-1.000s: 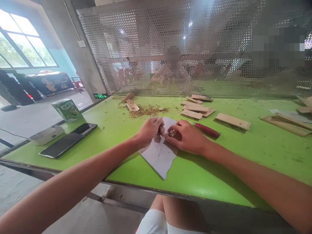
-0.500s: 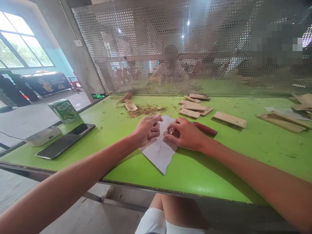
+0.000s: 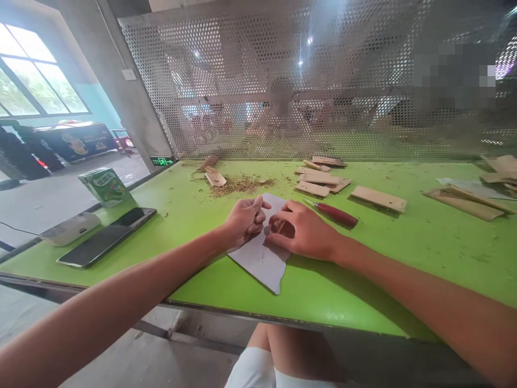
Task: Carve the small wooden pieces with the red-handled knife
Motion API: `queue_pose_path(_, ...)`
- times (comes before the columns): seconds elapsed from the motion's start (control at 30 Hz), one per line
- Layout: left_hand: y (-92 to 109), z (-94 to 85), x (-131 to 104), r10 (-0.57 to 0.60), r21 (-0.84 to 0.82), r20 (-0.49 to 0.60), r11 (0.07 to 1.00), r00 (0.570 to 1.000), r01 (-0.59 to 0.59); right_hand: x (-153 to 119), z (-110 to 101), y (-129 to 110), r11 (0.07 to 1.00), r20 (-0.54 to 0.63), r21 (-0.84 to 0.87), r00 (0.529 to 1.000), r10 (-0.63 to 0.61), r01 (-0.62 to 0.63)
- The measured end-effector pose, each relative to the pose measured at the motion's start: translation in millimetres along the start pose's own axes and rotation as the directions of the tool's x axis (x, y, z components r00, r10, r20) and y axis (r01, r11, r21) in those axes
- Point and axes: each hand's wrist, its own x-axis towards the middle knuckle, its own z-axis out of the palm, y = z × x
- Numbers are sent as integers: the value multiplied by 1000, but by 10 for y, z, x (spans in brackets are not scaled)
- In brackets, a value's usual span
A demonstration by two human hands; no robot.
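Note:
A grey sheet (image 3: pixel 260 263) with a torn near edge lies flat on the green table (image 3: pixel 363 269). My left hand (image 3: pixel 245 218) rests on the sheet's left side, fingers curled, pinning it down. My right hand (image 3: pixel 305 231) is on its right side, fingertips pinched together on something small and pale against the sheet; most of that piece is hidden. The two hands almost touch. A red-handled knife (image 3: pixel 337 214) lies on the table just beyond my right hand.
Flat wooden pieces (image 3: pixel 321 180) and a longer wooden strip (image 3: pixel 378 198) lie behind the knife, more wooden pieces (image 3: pixel 464 202) at far right. Wood shavings (image 3: pixel 240 185) sit behind my left hand. A phone (image 3: pixel 107 236), white box (image 3: pixel 70 228) and green carton (image 3: pixel 105 186) stand left. A perforated metal screen (image 3: pixel 323 81) closes the back.
Both hands stayed on the grey sheet with small finger movements; my right fingertips slid a little to the left over it. The knife and wooden pieces have not moved.

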Motion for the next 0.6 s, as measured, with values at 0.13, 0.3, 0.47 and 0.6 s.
queue_pose_path(0.13,-25,-9,6,62,30,51,998,997,-63,8,6,14,997,-34,-45,997,65,-67)
queue_pose_path(0.3,-82,-46,40,111,46,143,992,983,-119,14,23,29,998,-31,-50,999,30,-31)
queue_pose_path(0.47,-90,-52,32,90,75,131,992,987,-100,3,39,27,995,-64,-84,997,42,-47)
queue_pose_path(0.6,-65,-30,19,59,67,110,995,992,-67,4,44,20,994,-70,-95,996,53,-60)
